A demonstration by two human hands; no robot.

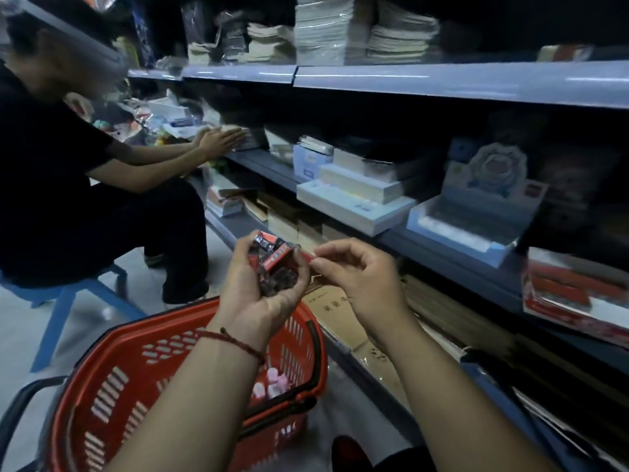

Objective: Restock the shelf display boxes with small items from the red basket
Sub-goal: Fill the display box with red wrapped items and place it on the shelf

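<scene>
A bunch of small red-and-black packets (274,264) sits in the left hand (262,298), held up in front of the shelving, above the far rim of the basket. The hand is palm-up and cupped, with the fingers curled round the bunch and the thumb closing over its left side. The topmost packet is a slim red box whose long axis slants from near left up to far right. How the darker packets under it lie cannot be made out.

Just to the right, the right hand (360,281) pinches a thin red piece (307,256) between thumb and forefinger, with the other fingers loosely curled. The piece points left toward the bunch and nearly touches it.

A red cord bracelet (238,340) circles the left wrist. Below the forearms is a red plastic slotted basket (136,369) with black handles, and a few pink and white small items (274,383) lie at its bottom.

On the blue-grey metal shelf (425,247) beyond the hands stands a light blue cardboard display box (452,238) with an upright printed card at its back. A red and white display box (571,294) is lower and further right, and stacked white flat boxes (354,199) lie to the left.

At far left a second person (51,165) in black sits on a blue plastic stool (64,298) with both hands on goods on the shelf.
</scene>
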